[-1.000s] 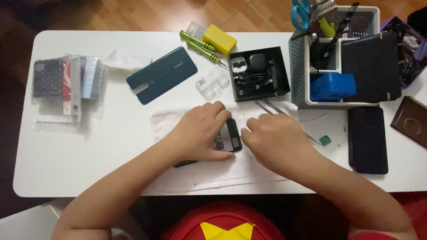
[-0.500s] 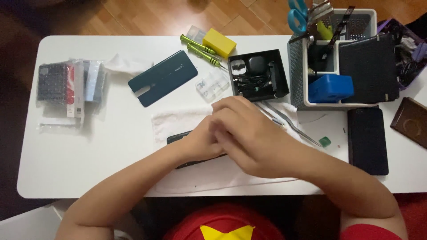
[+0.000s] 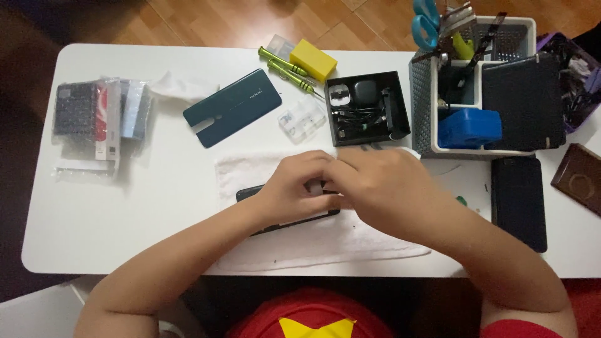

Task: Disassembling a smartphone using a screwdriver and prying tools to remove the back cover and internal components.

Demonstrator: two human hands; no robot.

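Observation:
A dark phone (image 3: 248,193) lies at a slant on a white cloth (image 3: 250,170) at the table's near middle; my hands cover most of it. My left hand (image 3: 294,186) curls over the phone's middle and grips it. From the right, my right hand (image 3: 383,188) meets the left one fingertip to fingertip. A small grey piece (image 3: 316,186) shows between the fingers of the two hands. The right fingertips are tucked under the hand, so I cannot see what they pinch.
Behind the cloth lie a dark green phone back cover (image 3: 233,107), green screwdrivers (image 3: 285,66), a yellow box (image 3: 313,60), a clear parts case (image 3: 302,119) and a black tray of cables (image 3: 366,107). A grey basket (image 3: 421,106) and black phone (image 3: 518,201) stand right; packaged cases (image 3: 94,119) left.
A second ago my hands were apart with a small dark piece between them. The right hand swept left over the left hand, then eased back; both now meet over the phone.

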